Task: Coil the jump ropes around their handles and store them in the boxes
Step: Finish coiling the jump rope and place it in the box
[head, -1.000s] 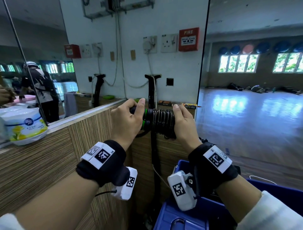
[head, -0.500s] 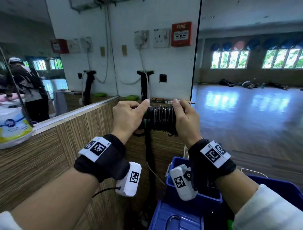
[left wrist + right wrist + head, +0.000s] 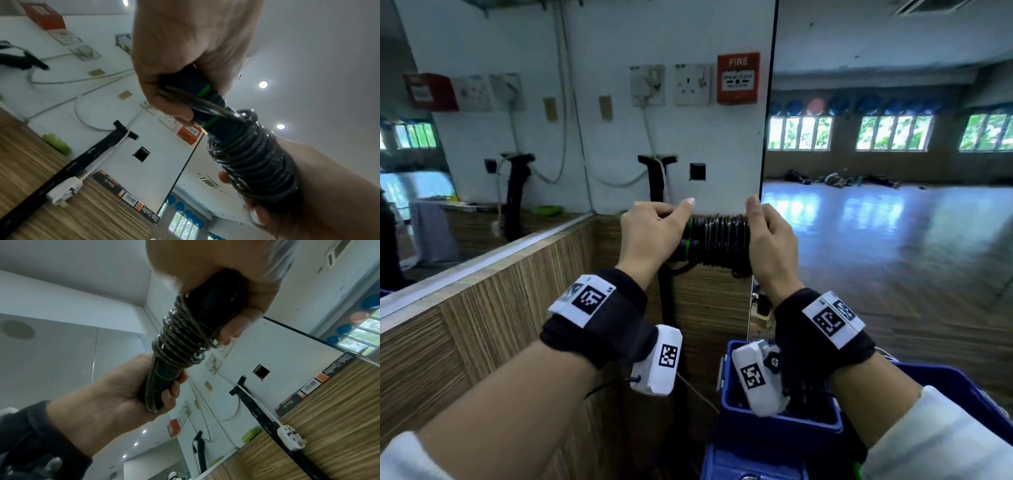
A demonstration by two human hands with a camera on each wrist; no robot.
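A black jump rope [image 3: 717,240] with green-ringed handles is held level at chest height, its cord wound in tight coils [image 3: 255,155] round the two handles. My left hand [image 3: 654,233] grips the bare handle end [image 3: 158,386] with its green ring. My right hand [image 3: 770,240] grips the coiled end [image 3: 218,305], its thumb on top. A short loop of cord hangs under the bundle. A blue box [image 3: 777,425] stands below my right wrist, its inside mostly hidden by the wrist camera.
A wood-grain counter [image 3: 482,325] runs along the left under a wall mirror. On its top lie a white power strip [image 3: 63,190], a green object [image 3: 57,142] and a dark carton [image 3: 125,193]. A black stand [image 3: 657,178] rises behind my hands. A fire alarm [image 3: 738,78] hangs above.
Both hands have lifted the coiled rope slightly and kept their grips. My view has swung left to right, so the tissue pack at the left has left the picture.
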